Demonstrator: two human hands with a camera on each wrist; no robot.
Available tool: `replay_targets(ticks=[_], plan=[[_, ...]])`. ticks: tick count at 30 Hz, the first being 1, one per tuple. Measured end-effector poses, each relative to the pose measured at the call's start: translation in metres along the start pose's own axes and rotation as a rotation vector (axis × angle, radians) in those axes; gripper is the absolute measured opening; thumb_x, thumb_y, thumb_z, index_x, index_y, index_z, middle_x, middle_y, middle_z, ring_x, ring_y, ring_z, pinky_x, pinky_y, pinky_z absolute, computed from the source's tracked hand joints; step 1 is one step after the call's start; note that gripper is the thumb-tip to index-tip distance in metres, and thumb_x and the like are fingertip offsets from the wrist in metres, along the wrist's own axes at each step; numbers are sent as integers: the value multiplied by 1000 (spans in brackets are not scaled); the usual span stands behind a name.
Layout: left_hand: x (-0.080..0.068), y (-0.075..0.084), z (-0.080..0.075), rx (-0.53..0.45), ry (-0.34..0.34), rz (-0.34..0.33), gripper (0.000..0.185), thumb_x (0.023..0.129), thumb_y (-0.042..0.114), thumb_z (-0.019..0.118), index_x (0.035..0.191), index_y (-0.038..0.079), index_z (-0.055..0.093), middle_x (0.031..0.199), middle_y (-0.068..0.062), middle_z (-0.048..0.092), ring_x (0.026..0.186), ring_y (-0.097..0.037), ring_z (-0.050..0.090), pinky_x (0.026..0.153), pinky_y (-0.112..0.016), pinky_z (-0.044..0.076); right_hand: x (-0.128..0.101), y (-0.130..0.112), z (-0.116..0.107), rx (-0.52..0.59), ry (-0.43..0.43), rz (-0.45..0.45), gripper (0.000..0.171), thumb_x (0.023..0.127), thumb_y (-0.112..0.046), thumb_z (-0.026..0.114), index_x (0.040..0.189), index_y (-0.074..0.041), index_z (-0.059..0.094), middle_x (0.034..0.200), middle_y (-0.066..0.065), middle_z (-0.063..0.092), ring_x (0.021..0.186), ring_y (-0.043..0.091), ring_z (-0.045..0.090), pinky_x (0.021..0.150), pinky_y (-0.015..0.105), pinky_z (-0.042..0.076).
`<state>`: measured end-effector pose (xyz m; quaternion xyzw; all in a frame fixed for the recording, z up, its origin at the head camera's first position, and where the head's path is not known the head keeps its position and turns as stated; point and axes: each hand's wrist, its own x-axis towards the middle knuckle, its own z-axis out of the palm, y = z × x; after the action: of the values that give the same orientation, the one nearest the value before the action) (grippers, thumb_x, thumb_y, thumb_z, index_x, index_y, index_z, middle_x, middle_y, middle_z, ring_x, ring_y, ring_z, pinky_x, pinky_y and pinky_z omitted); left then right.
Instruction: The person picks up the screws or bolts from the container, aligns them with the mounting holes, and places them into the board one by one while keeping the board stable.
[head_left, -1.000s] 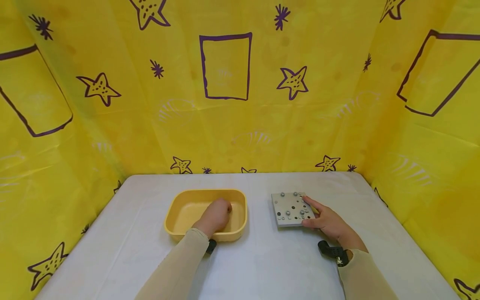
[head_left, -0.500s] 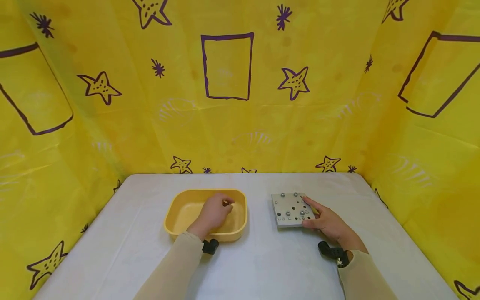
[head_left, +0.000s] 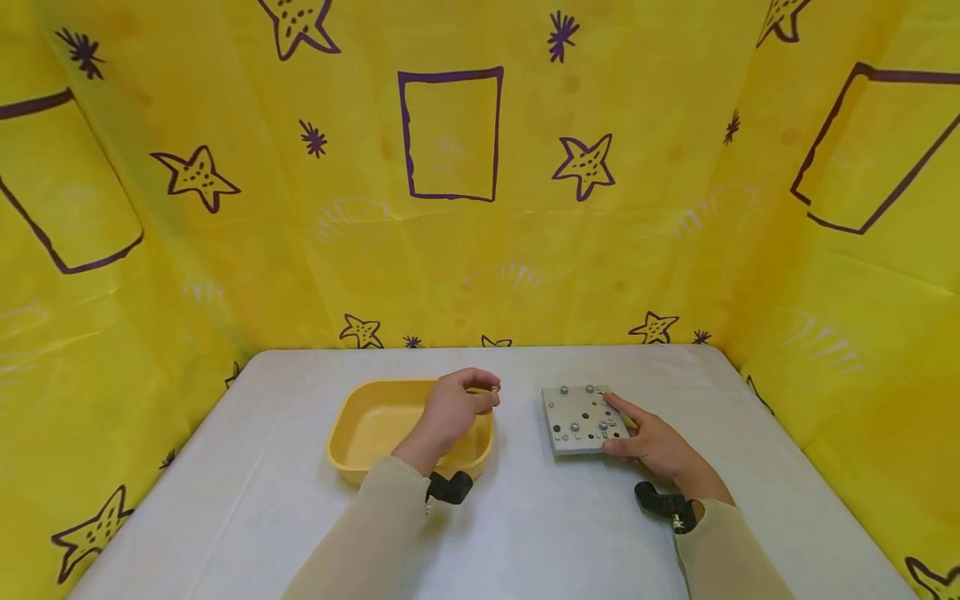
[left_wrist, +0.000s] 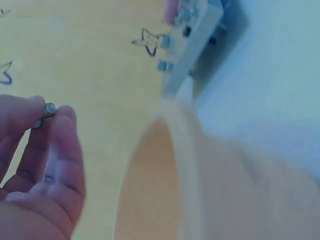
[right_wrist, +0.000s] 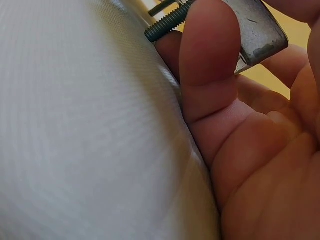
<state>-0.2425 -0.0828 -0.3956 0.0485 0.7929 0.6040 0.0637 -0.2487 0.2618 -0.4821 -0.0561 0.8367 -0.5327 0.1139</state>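
My left hand (head_left: pixel 459 402) hovers above the right rim of a yellow tray (head_left: pixel 375 429) and pinches a small silver screw (head_left: pixel 494 387) between thumb and finger; the screw (left_wrist: pixel 49 109) shows at the fingertips in the left wrist view. A square grey metal plate (head_left: pixel 582 417) with several screws in its holes lies to the right on the white table (head_left: pixel 525 533). My right hand (head_left: pixel 651 440) grips the plate's near right corner, thumb (right_wrist: pixel 210 75) under its edge (right_wrist: pixel 255 30), fingers on top. A threaded screw end (right_wrist: pixel 167 22) sticks out below the plate.
Yellow sheeting with purple stars and rectangles (head_left: pixel 450 133) walls the table on three sides. The tray's inside looks bare where it shows. Black wrist camera mounts (head_left: pixel 450 487) sit at both wrists.
My left hand has lifted out of the tray and moved right toward the plate, carrying a small screw. The right hand and plate have stayed put.
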Motion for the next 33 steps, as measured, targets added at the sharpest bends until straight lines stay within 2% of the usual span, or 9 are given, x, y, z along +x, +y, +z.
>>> replay_targets(ticks=[6, 9, 11, 19, 25, 29, 33], plan=[[11, 10, 27, -120, -37, 27, 16, 95, 13, 69, 111, 12, 73, 108, -6, 67, 93, -21, 68, 93, -37, 51, 2, -1, -2, -2, -7, 13, 102, 73, -42, 87, 157, -33, 31, 161, 12, 23, 126, 34, 40, 113, 57, 18], [18, 11, 44, -190, -60, 21, 16, 95, 11, 69, 110, 9, 73, 109, -10, 68, 94, -21, 69, 92, -36, 52, 2, -1, -2, 10, -6, 7, 101, 73, -41, 87, 157, -32, 32, 161, 11, 24, 127, 33, 40, 114, 56, 17], [23, 10, 55, -202, -74, 10, 15, 95, 11, 68, 110, 9, 73, 109, -10, 68, 94, -21, 69, 91, -35, 52, 3, 0, -2, 24, -8, 3, 101, 73, -40, 88, 157, -31, 32, 161, 11, 24, 127, 33, 40, 114, 56, 17], [38, 0, 89, -110, -78, -47, 16, 95, 10, 68, 109, 6, 74, 99, -4, 69, 80, -17, 65, 81, -32, 55, 2, 0, -1, 21, 1, 30, 102, 73, -41, 88, 157, -32, 32, 161, 12, 24, 123, 33, 40, 111, 53, 21], [47, 0, 103, 39, -55, -79, 13, 93, 14, 71, 105, 12, 76, 93, 4, 65, 73, -19, 60, 70, -32, 54, 1, -1, 1, 14, -7, 16, 100, 75, -41, 86, 158, -29, 30, 161, 15, 23, 122, 32, 41, 109, 52, 26], [51, -3, 112, 77, -50, -64, 12, 91, 10, 72, 102, 12, 74, 92, 6, 64, 76, -18, 59, 65, -30, 53, 1, -1, 1, 5, -8, 8, 100, 76, -40, 86, 158, -28, 30, 161, 14, 23, 121, 31, 42, 109, 51, 26], [56, -7, 120, 95, -39, -35, 12, 89, 5, 72, 100, 11, 73, 89, 5, 63, 69, -18, 59, 60, -29, 51, 2, 0, 0, -8, -2, -1, 99, 76, -40, 86, 158, -29, 31, 161, 12, 24, 120, 31, 43, 108, 49, 27]])
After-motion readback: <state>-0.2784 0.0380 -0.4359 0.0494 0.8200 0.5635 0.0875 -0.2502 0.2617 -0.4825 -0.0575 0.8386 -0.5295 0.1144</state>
